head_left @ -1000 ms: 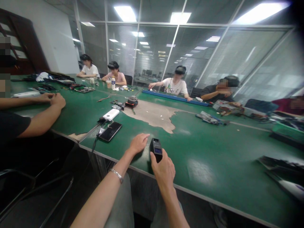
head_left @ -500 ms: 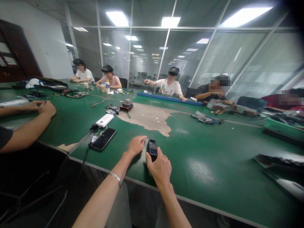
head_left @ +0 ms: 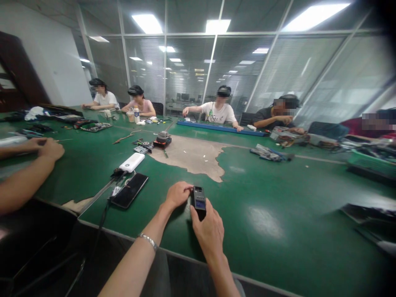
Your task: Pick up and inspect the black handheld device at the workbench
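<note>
A small black box-shaped device with a little bluish screen (head_left: 200, 204) and a row of buttons stands on the green table near its front edge. My right hand (head_left: 209, 225) is wrapped round the near end of it, thumb on the left and fingers on the right. My left hand (head_left: 177, 194), with a silver bracelet on its wrist, is curled just left of the device. Its fingertips reach the device's upper left edge; whether they pinch something small there I cannot make out.
Left of my hands lie a black phone (head_left: 130, 190) and a white power bank (head_left: 132, 162) with cables. Beyond are a grey-topped part (head_left: 163, 138) and metal pieces (head_left: 268, 153). Another person's hands (head_left: 51, 148) rest at left; several people sit across the green table (head_left: 297, 185).
My left hand has moved right, its fingertips now meeting the device's upper edge. The right hand still holds the device. The whole view has shifted slightly.
</note>
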The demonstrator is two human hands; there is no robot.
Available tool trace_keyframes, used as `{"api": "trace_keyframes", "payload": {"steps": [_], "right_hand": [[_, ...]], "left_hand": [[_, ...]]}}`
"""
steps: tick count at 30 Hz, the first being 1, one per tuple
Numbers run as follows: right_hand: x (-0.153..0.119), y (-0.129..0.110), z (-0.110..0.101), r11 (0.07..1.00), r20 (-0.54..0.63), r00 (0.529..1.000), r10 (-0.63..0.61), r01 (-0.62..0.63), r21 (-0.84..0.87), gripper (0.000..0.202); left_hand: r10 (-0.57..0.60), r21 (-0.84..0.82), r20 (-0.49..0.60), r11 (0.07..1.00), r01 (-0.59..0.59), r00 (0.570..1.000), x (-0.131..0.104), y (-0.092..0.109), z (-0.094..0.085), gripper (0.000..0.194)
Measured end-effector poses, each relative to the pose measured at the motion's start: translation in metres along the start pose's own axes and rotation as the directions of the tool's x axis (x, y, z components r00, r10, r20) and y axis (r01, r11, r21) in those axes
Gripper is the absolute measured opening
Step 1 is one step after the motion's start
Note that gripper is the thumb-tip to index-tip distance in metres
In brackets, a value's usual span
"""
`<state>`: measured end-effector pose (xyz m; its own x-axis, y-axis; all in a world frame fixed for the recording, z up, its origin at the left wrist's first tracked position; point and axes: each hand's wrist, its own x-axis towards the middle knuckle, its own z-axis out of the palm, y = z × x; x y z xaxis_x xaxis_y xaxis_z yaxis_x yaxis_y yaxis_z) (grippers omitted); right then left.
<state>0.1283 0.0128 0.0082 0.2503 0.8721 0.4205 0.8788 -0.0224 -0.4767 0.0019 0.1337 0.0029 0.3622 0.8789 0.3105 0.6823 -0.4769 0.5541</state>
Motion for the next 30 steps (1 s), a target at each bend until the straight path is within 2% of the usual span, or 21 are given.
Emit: {"api": "trace_keyframes", "payload": {"steps": [6, 11, 16, 21, 25, 30], "right_hand": [[0.002, 0.0, 0.001, 0.996, -0.055, 0.998, 0.008, -0.003, 0.093, 0.059], [0.01, -0.001, -0.014, 0.985, -0.11, 0.993, 0.048, -0.029, 0.17, 0.062], [0.018, 0.031, -0.034, 0.975, -0.151, 0.982, 0.113, -0.08, 0.205, 0.06], [0.016, 0.068, -0.038, 0.971, -0.093, 0.976, 0.198, -0.182, 0.153, 0.061], [0.014, 0.074, -0.032, 0.975, -0.051, 0.987, 0.155, -0.144, 0.171, 0.059], [0.012, 0.074, -0.021, 0.992, -0.044, 0.995, 0.088, -0.083, 0.099, 0.061]], "left_hand": [[0.042, 0.035, -0.002, 0.999, -0.042, 0.999, -0.001, -0.001, -0.001, 0.031], [0.031, 0.015, 0.011, 0.999, -0.031, 0.999, -0.004, -0.002, -0.001, 0.036], [0.053, 0.0, 0.006, 0.999, -0.053, 0.999, -0.006, 0.001, -0.002, 0.038], [0.077, 0.01, -0.005, 0.997, -0.077, 0.997, -0.007, 0.004, -0.002, 0.035], [0.093, 0.01, -0.015, 0.996, -0.093, 0.996, -0.009, 0.006, -0.002, 0.029], [0.116, 0.011, -0.036, 0.993, -0.115, 0.993, -0.009, 0.005, 0.0, 0.024]]}}
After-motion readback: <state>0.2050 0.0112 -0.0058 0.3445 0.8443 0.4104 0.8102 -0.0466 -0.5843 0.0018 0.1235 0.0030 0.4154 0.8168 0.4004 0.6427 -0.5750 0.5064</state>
